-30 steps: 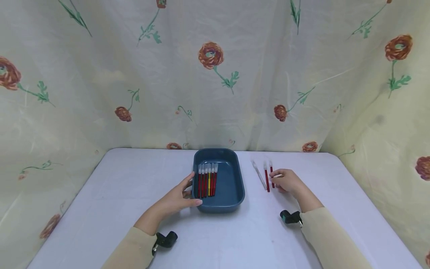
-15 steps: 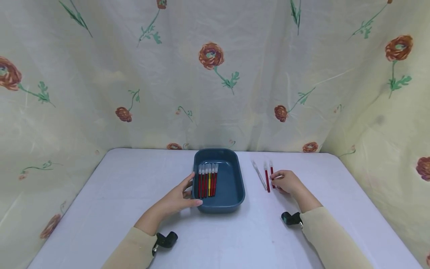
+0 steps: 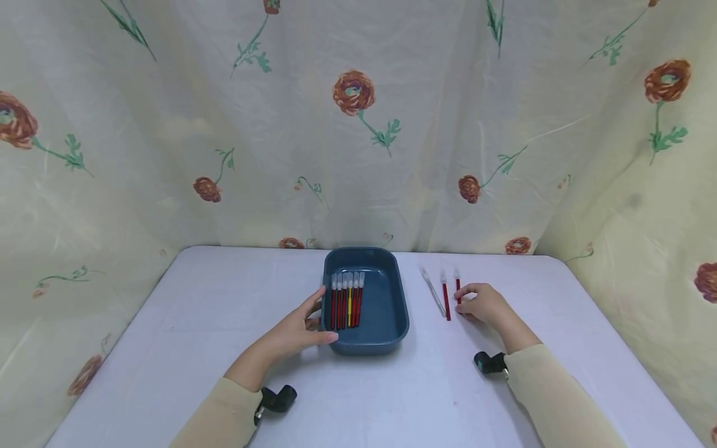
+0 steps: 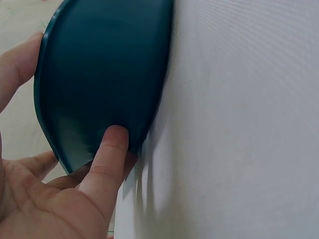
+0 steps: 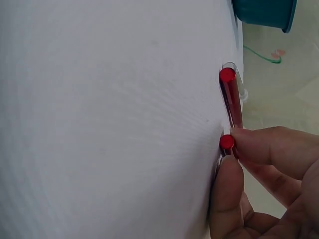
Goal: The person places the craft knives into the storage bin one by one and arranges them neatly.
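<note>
Left of the tray, the left hand (image 3: 291, 328) is spread wide, its thumb at the near-left corner and its forefinger against the left rim; an uneven push here could shift the tray (image 3: 385, 311) and set its contents rolling. In the tray's left half lies a row of capped pens (image 3: 343, 308), caps toward the far end, with one yellow pen (image 3: 350, 305) among the red; a pen dropped onto them could knock the row askew. Right of the tray, on the white cloth (image 3: 381, 404), a silver pen (image 3: 434, 295) slants so that its near end lies close to that of a loose red pen (image 3: 446, 302); a brush of the fingers could roll either. Farther right of the tray, the right hand (image 3: 484, 303) pinches the held pen (image 3: 459, 286) narrowly between thumb and finger, toward its uncapped end. With so small a grip near one end, the capped end could dip or the barrel twist. Whether the barrel clears the cloth cannot be told. The held pen appears slim and straight: red barrel, bright red round butt (right wrist view), pale translucent cap at the far end.
</note>
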Tool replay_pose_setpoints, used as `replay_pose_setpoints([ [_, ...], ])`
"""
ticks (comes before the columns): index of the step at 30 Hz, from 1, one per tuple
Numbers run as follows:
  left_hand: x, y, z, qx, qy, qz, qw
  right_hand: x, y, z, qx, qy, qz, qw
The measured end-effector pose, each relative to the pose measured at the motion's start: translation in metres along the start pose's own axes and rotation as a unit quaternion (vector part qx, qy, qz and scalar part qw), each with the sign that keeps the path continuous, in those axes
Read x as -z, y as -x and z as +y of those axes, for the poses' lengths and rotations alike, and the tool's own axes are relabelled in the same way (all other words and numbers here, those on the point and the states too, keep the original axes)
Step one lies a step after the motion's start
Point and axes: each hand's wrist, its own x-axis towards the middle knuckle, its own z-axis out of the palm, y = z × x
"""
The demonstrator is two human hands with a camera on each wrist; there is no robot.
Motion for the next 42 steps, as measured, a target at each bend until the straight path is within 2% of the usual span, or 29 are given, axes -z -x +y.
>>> replay_pose_setpoints([
  [9,0.0,0.0,0.001,0.003,0.001,0.003,1.0,0.0,-0.001,-0.002,-0.013,-0.003,0.003,0.9999],
  [18,0.0,0.0,0.0,0.009,0.005,0.007,0.9999,0.0,0.002,-0.009,0.0,0.033,0.014,0.9993],
  [22,0.0,-0.001,-0.001,0.007,0.007,0.006,0.9999,0.0,0.002,-0.009,0.002,0.027,0.02,0.9994],
  [28,0.0,-0.001,0.0,0.005,0.002,0.003,1.0,0.001,0.002,-0.001,-0.034,-0.062,0.011,0.9974],
  [33,0.0,-0.002,-0.001,-0.005,0.001,-0.001,1.0,0.006,0.007,0.004,-0.031,-0.133,-0.005,0.9906],
  [35,0.0,-0.002,-0.001,-0.008,0.005,-0.004,0.9999,0.008,0.01,0.005,-0.018,-0.175,-0.015,0.9843],
  [38,0.0,-0.001,0.0,-0.01,0.013,-0.006,0.9998,0.011,0.015,0.004,-0.01,-0.241,-0.037,0.9697],
  [42,0.001,-0.001,0.0,-0.006,0.014,-0.005,0.9999,0.017,0.021,0.0,-0.021,-0.284,-0.07,0.9561],
])
